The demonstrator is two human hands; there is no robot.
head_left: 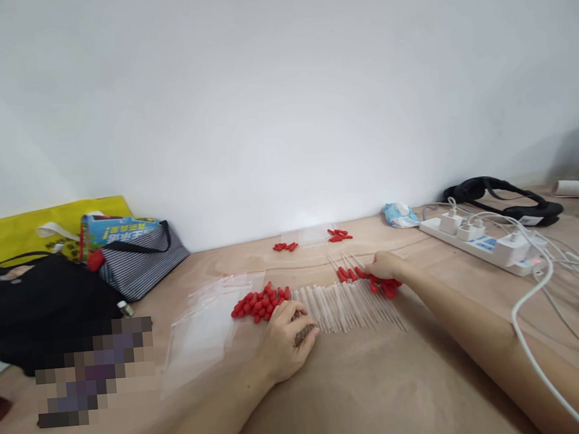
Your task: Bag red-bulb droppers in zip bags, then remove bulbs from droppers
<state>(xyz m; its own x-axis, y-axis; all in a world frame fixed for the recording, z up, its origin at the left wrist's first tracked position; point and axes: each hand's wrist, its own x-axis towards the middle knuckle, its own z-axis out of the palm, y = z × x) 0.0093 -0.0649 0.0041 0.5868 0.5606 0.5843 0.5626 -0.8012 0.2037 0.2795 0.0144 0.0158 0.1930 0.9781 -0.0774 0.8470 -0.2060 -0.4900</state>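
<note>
Slender clear tubes, like glass dropper pipettes, lie side by side in a row on the table. My left hand rests at the row's left end, palm down, fingers bent and thumb apart, with nothing visible in it. Just beyond it is a heap of red rubber bulbs. My right hand is closed at the far right of the row, its fingertips on the red bulb of a dropper; part of the grip is hidden. Beside that lie other droppers with red bulbs. More red bulbs sit under this hand.
Clear plastic bags lie at left. Near the wall, a bag of tubes has red bulbs at its ends. On the right are a power strip, white cables and a black headset; bags stand at left.
</note>
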